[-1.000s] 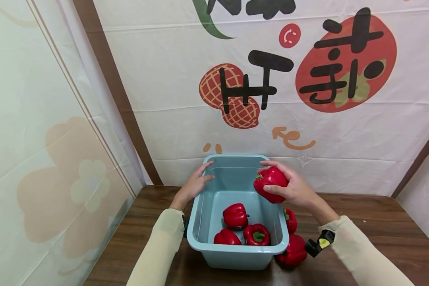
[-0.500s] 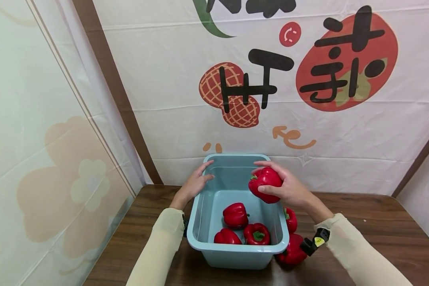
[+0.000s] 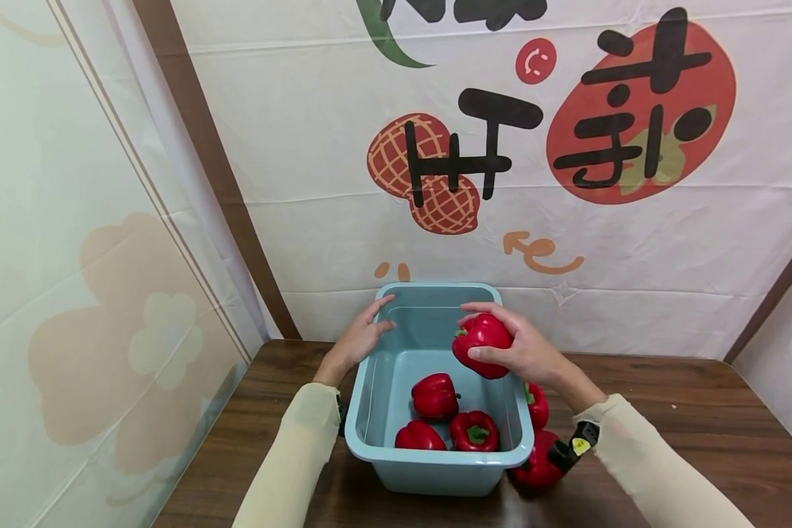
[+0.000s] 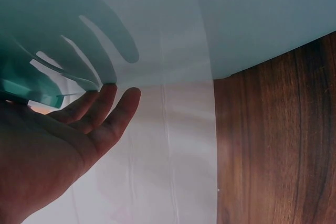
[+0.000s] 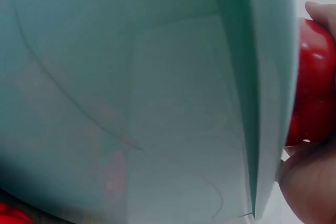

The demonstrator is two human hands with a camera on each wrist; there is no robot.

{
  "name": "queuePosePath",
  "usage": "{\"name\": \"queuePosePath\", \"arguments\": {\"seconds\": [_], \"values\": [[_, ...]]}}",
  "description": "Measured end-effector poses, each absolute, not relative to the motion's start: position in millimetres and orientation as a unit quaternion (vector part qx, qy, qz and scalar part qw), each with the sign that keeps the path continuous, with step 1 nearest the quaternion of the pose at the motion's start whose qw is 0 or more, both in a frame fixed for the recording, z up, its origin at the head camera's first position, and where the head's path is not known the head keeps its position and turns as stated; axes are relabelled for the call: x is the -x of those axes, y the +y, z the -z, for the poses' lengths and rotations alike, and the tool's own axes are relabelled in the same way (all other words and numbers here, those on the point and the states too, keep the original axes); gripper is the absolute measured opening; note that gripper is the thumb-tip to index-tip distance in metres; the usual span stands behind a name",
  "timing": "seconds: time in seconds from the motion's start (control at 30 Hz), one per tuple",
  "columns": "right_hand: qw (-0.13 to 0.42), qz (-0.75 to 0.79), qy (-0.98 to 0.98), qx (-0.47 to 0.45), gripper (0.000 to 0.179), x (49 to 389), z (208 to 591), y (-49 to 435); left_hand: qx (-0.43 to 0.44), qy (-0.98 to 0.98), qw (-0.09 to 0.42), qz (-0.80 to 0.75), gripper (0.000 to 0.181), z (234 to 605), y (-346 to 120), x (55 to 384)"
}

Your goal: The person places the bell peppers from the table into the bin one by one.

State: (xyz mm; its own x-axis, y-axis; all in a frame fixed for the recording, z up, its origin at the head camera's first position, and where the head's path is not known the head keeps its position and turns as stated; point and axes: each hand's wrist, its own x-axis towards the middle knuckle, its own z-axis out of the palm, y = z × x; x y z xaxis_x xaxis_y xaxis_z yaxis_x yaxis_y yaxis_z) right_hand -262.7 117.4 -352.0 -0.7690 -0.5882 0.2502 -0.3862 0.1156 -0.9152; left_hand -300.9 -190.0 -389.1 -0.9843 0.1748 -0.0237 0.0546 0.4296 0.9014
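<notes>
My right hand [image 3: 531,356] grips a red bell pepper [image 3: 480,343], thumb in front and fingers behind, over the right side of a light blue plastic basin [image 3: 435,459]. Beyond the rim in the right wrist view, that same pepper [image 5: 316,77] shows in part. At the basin's left rim, my left hand [image 3: 356,342] holds on with thumb and forefinger over the edge. Fingertips of the left hand [image 4: 68,150] meet the outer wall in the left wrist view. Inside the basin lie three red bell peppers: one [image 3: 435,397] farther back, another [image 3: 419,437] front left, a third [image 3: 474,432] front right.
Two more red peppers sit on the wooden table [image 3: 633,440] right of the basin, one [image 3: 537,407] behind the other [image 3: 537,462], both partly hidden. A printed fabric wall [image 3: 343,235] stands close behind the basin, and a pale panel [image 3: 105,293] rises at left.
My right hand has moved left and slightly lower with the pepper, farther over the basin. The left hand and the peppers in the basin have stayed put.
</notes>
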Motion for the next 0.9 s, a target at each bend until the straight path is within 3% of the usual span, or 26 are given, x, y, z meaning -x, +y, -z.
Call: {"name": "queuePosePath", "arguments": {"seconds": [0.33, 0.67, 0.9], "values": [[0.075, 0.556, 0.758, 0.333, 0.072, 265, 357, 115, -0.073, 0.843, 0.06, -0.53, 0.056, 389, -190, 302], [0.075, 0.537, 0.763, 0.351, 0.075, 265, 364, 109, -0.071, 0.837, 0.099, -0.534, 0.061, 369, -188, 293], [0.091, 0.526, 0.767, 0.355, 0.073, 264, 367, 106, -0.071, 0.839, 0.081, -0.534, 0.059, 383, -191, 299]]}}
